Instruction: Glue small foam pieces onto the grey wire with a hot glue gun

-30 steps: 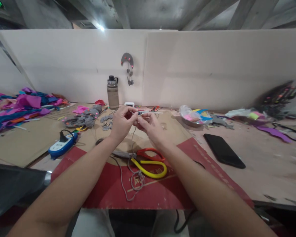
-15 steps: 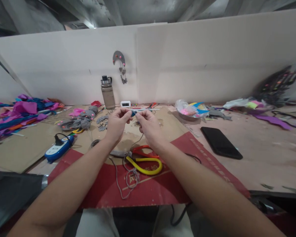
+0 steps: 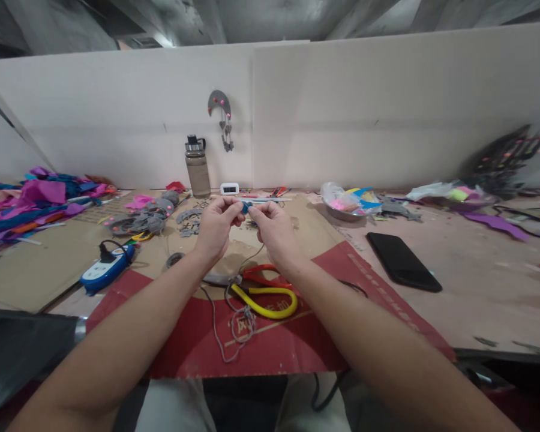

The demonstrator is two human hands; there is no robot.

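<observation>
Between my fingertips is a small dark blue piece (image 3: pixel 246 207) that looks like felt or cloth. My left hand (image 3: pixel 219 223) pinches its left side, and my right hand (image 3: pixel 272 225) pinches the right side. The fingers cover much of it, so its exact shape is hidden. A thin grey cord (image 3: pixel 254 255) runs down from near my right hand. Below the hands, scissors (image 3: pixel 264 302) with one yellow and one red handle lie on a red and brown cardboard sheet (image 3: pixel 297 348). A loose tangle of grey cord (image 3: pixel 245 327) lies beside them.
At left are a blue and white power strip (image 3: pixel 105 270), grey felt pieces (image 3: pixel 146 222) and a colourful cloth heap (image 3: pixel 45 195). Behind stand a water bottle (image 3: pixel 198 171) and a small digital clock (image 3: pixel 229 189). A black phone (image 3: pixel 402 261) and a bowl (image 3: pixel 348 213) are at right.
The blue piece has turned slightly between my fingertips, and more of it shows. Both hands stay in nearly the same place, and the view has shifted a little.
</observation>
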